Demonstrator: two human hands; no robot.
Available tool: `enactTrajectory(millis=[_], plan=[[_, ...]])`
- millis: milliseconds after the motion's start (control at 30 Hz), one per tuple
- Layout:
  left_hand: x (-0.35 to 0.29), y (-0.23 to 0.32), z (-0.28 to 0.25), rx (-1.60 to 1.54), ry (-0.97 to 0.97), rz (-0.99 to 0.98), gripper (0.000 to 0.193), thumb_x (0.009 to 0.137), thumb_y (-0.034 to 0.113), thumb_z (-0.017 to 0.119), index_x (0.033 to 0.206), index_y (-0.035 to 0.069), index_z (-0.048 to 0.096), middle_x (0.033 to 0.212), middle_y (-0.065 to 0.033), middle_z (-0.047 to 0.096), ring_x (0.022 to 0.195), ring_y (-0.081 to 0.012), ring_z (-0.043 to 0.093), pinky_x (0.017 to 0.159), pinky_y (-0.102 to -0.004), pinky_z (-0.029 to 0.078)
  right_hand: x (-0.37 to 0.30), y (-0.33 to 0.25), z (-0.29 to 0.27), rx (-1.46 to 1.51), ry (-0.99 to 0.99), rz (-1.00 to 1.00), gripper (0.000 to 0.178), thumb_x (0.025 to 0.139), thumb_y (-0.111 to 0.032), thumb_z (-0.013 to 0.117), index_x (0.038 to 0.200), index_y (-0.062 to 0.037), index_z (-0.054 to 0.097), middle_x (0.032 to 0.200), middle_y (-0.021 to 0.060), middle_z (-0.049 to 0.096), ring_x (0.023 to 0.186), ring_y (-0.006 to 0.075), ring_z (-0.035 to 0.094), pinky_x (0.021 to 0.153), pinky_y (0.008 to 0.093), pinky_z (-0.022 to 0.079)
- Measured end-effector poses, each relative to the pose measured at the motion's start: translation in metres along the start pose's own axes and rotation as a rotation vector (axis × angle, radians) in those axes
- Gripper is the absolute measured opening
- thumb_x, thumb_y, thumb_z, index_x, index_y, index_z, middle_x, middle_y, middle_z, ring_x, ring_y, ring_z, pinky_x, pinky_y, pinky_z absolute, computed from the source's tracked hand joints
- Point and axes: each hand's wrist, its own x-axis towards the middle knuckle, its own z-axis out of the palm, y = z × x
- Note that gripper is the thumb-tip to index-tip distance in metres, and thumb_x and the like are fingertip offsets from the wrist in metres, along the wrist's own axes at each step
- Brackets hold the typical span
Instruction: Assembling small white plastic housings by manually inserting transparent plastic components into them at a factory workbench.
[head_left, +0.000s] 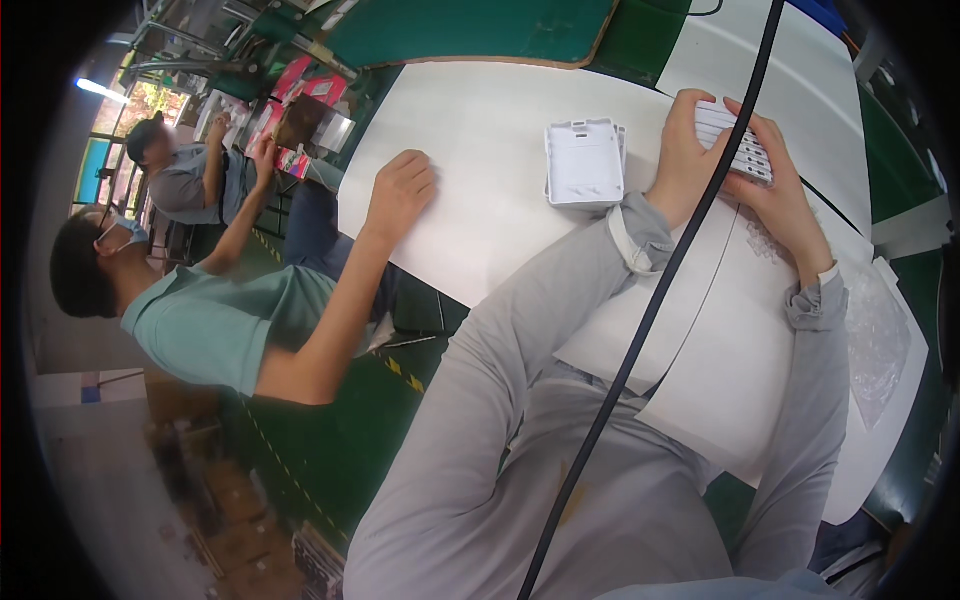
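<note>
Two-handed grip (735, 160) on a white, ribbed plastic casing (738, 140).

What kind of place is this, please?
Probably a factory assembly line. Both hands, left hand and right hand, hold a white plastic part; a white plastic cover lies on the long white table; co-workers sit alongside.

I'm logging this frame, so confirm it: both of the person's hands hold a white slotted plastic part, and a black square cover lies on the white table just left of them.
Not quite. The head view shows the square cover is white, not black. The rest holds: the left hand and right hand both grip the white slotted plastic part, and the cover lies on the white table just left of them.
</note>
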Motion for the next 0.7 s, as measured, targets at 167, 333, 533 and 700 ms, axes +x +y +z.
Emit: enactTrajectory(millis=[167, 333, 533, 700], plan=[[0.0004, -0.0008, -0.0011, 0.019, 0.003, 0.013, 0.046, 0.093, 0.014, 0.063, 0.132, 0.001, 0.043, 0.115, -0.0163, 0.059, 0.104, -0.0205, 0.062, 0.088, -0.0342, 0.054, 0.0014, 0.0014, -0.0004, 0.007, -0.011, -0.002, 0.073, 0.082, -0.009, 0.079, 0.149, -0.0153, 0.051, 0.141, 0.0096, 0.051, 0.134, 0.0266, 0.050, 0.114, 0.0359, 0.041], [-0.0001, -0.0007, 0.0004, -0.021, 0.006, -0.003, 0.045, 0.093, 0.015, 0.063, 0.132, 0.000, 0.044, 0.115, -0.0163, 0.059, 0.104, -0.0205, 0.062, 0.088, -0.0340, 0.054, 0.0007, 0.0030, 0.0004, 0.021, -0.004, 0.001, 0.073, 0.082, -0.008, 0.079, 0.150, -0.0155, 0.051, 0.141, 0.0096, 0.051, 0.133, 0.0266, 0.050, 0.114, 0.0359, 0.041], [0.0000, 0.0004, 0.0002, -0.001, -0.001, 0.011, 0.046, 0.093, 0.014, 0.063, 0.132, 0.000, 0.043, 0.115, -0.0163, 0.059, 0.104, -0.0206, 0.062, 0.088, -0.0341, 0.054, -0.0002, 0.0032, -0.0002, 0.008, -0.009, -0.006, 0.073, 0.082, -0.007, 0.078, 0.150, -0.0156, 0.050, 0.141, 0.0097, 0.051, 0.134, 0.0265, 0.050, 0.114, 0.0360, 0.041], [-0.0012, 0.0021, -0.0001, -0.002, -0.001, 0.014, 0.046, 0.093, 0.014, 0.063, 0.132, 0.000, 0.043, 0.115, -0.0168, 0.059, 0.104, -0.0206, 0.062, 0.087, -0.0345, 0.054, -0.0003, 0.0052, -0.0014, 0.005, -0.021, -0.042, 0.073, 0.082, -0.006, 0.078, 0.150, -0.0153, 0.050, 0.141, 0.0102, 0.051, 0.133, 0.0264, 0.050, 0.113, 0.0362, 0.042]])
